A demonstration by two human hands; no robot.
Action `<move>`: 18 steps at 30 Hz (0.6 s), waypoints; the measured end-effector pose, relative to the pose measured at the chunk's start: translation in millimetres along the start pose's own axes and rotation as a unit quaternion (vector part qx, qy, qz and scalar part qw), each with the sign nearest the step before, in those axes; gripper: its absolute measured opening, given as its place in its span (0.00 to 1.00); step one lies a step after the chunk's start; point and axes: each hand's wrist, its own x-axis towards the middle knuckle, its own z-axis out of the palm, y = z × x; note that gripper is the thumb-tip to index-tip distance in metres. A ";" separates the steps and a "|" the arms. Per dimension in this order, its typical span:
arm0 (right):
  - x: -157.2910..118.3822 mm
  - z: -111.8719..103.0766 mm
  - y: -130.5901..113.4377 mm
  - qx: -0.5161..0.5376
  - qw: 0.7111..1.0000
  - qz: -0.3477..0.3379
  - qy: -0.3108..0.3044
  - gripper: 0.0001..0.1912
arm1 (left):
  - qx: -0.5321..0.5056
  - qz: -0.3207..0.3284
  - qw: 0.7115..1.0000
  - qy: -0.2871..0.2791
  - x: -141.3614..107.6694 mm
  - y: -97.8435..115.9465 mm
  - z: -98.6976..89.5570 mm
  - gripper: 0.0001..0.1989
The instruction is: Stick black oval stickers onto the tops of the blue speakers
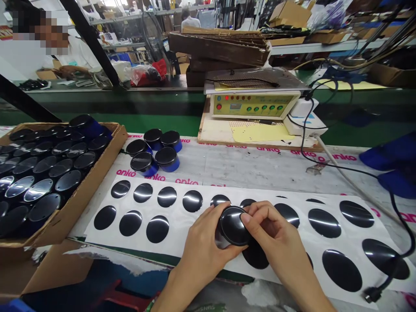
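Observation:
My left hand [204,242] is wrapped around a round black-topped cap [234,226], its glossy flat face turned up toward me. From the right, my right hand [271,225] presses its thumb on the edge of that face, with the other fingers curled; whether a thin sticker lies between them cannot be made out. Beneath both hands lies a white sticker sheet [191,225] with rows of glossy black round stickers [157,229]. Part of the sheet is hidden by my hands. Several blue caps with black tops [167,158] stand together beyond the sheet's left part.
A cardboard box [118,141] full of similar caps stands at the left. Behind the sheet is a control unit [255,106] with green buttons on a wooden board. A black cable [351,170] runs down the right side, its plug [372,294] on the sheet. Another person [76,54] is at far left.

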 end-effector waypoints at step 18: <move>-3.8 2.3 3.6 -0.111 0.991 -0.076 -0.014 0.14 | 0.081 0.063 0.995 -0.007 -0.4 -6.0 0.1 0.45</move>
